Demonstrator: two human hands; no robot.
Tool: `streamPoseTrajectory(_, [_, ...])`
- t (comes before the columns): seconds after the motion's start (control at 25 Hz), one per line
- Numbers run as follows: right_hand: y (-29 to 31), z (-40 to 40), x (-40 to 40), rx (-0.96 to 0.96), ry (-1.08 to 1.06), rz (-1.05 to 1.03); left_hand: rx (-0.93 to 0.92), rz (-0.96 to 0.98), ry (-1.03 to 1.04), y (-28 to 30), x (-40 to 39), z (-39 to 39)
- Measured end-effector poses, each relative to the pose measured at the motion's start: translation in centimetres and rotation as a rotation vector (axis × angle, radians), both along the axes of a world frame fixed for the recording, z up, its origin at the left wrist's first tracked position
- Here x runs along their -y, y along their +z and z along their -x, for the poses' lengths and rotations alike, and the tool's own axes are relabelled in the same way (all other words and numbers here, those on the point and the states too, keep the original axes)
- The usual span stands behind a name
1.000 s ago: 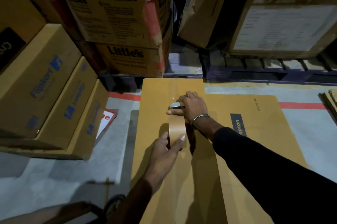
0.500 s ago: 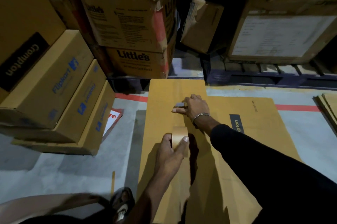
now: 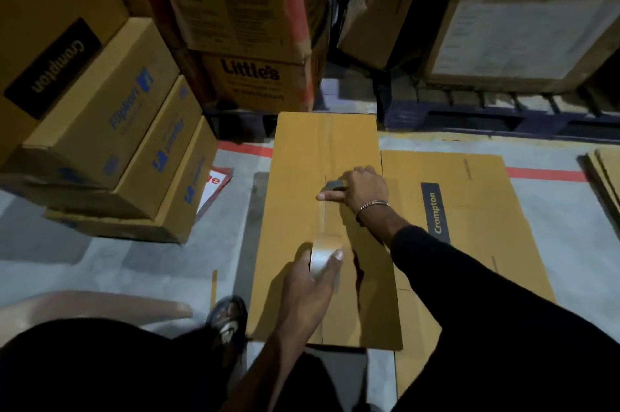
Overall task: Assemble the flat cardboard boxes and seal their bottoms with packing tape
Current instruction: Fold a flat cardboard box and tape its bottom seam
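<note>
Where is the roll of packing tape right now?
In the head view, the tape roll is low centre, gripped by the left hand on the box's seam, nearer than the right hand.

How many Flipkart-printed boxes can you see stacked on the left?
3. All lean in a stepped stack left of the box being taped: the top Flipkart box, the middle Flipkart box under it, and the lowest Flipkart box on the floor. More may sit hidden behind.

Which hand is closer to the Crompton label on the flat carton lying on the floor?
Right. The right hand presses on the box being taped, just left of the Crompton label. The left hand grips the tape roll nearer the person, farther left.
</note>
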State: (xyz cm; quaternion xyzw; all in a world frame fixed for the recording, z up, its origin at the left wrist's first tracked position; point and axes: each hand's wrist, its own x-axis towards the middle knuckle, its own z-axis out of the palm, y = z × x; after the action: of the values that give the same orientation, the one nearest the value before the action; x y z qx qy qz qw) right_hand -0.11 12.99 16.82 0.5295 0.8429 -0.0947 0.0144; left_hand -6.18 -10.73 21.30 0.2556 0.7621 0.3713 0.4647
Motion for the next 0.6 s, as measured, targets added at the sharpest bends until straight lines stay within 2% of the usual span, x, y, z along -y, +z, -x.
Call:
streamPoseTrajectory(0.16, [0.0, -0.4, 0.5, -0.041, 0.023, -0.040, 0.013, -0.070, 0.037, 0.0, 3.1, -0.6])
streamPoseTrajectory(0.36, [-1.6, -2.2, 4.6, -0.129, 0.071, -0.104, 0.099, -0.110, 0.081, 1.3, 1.9, -0.8])
streamPoseTrajectory(0.6, [-1.6, -2.7, 7.9, -0.123, 0.032, -0.113, -0.049, -0.129, 0.004, 2.1, 3.3, -1.7])
